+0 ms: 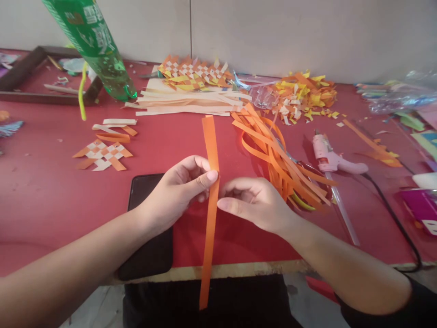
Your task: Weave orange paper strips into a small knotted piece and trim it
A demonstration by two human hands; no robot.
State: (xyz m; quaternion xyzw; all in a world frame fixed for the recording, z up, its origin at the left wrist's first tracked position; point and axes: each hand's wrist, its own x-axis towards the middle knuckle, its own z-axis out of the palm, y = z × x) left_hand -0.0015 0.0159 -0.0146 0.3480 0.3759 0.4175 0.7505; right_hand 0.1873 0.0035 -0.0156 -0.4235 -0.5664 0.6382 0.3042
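Observation:
A long orange paper strip (212, 200) stands nearly upright in front of me, its lower end hanging past the table edge. My left hand (186, 182) pinches it around the middle, thumb on the near face. Close to the strip's right edge is my right hand (256, 202), fingers curved, with a gap between thumb and forefinger. The thumb tip seems to touch the edge; I cannot tell for sure. Right of the hands lies a loose pile of orange strips (269, 150). A small woven orange-and-white paper piece (105, 155) rests at the left, below a few short folded strips (116, 128).
A black phone (146, 255) lies under my left forearm. Pale strips (191, 101), woven pieces (194, 73) and orange-yellow paper pieces (303, 95) line the back. A green bottle (99, 50) leans near a dark frame (20, 82). A pink glue gun (324, 152) trails its cord rightward.

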